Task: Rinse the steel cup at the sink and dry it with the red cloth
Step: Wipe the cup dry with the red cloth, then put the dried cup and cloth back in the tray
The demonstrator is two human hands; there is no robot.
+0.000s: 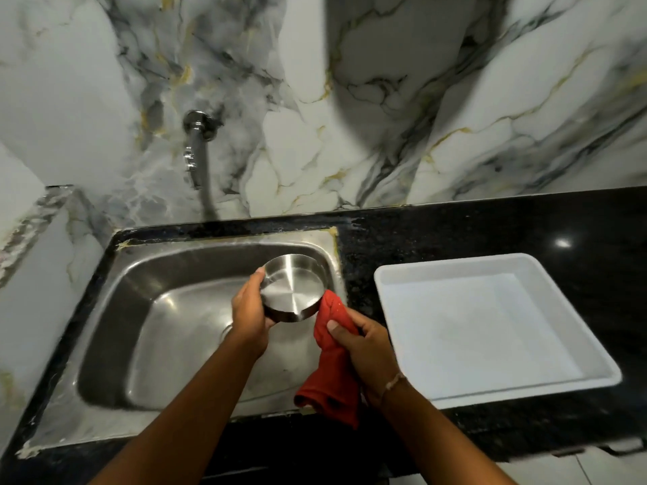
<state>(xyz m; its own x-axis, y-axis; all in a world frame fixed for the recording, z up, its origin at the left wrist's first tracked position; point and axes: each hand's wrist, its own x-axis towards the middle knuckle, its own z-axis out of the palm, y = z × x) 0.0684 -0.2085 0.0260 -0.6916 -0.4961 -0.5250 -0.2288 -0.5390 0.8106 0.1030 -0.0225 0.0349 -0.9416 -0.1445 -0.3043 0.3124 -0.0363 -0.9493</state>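
My left hand [248, 311] grips the steel cup [293, 289], a shallow round steel vessel tilted so its inside faces me, above the right half of the steel sink [147, 330]. In my right hand [364, 348] is the bunched red cloth [331, 348]. The cloth's top end touches the cup's right rim, while its lower end hangs down over the sink's front edge.
A steel tap [196, 148] sticks out of the marble wall above the sink's back edge; no water runs from it. An empty white plastic tray [395, 274] lies on the black granite counter [490, 225] right of the sink.
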